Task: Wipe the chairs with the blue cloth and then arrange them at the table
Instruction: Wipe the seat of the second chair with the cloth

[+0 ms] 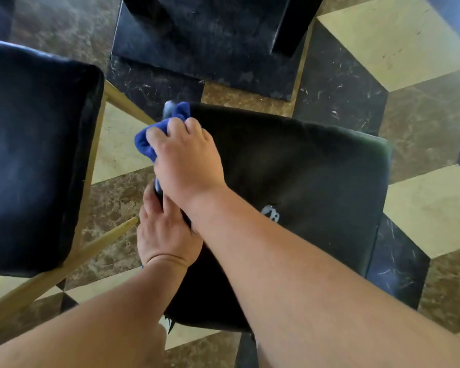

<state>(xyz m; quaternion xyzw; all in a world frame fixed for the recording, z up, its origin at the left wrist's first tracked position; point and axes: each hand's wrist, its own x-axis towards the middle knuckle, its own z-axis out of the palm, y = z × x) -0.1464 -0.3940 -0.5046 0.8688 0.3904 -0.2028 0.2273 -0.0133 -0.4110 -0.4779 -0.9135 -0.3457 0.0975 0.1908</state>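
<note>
A dark green velvet chair seat (316, 176) fills the middle of the view, with a small white mark on it. My right hand (183, 158) grips the bunched blue cloth (144, 142) and presses it on the seat's left edge near the far corner. My left hand (165, 229) holds the same left edge closer to me, fingers curled round the rim. My right forearm crosses over the seat.
A second chair with a dark blue velvet seat (29, 160) and pale wooden legs (64, 266) stands close on the left. The black marble table base (210, 41) sits just beyond the green seat. The floor is patterned tile (409, 49).
</note>
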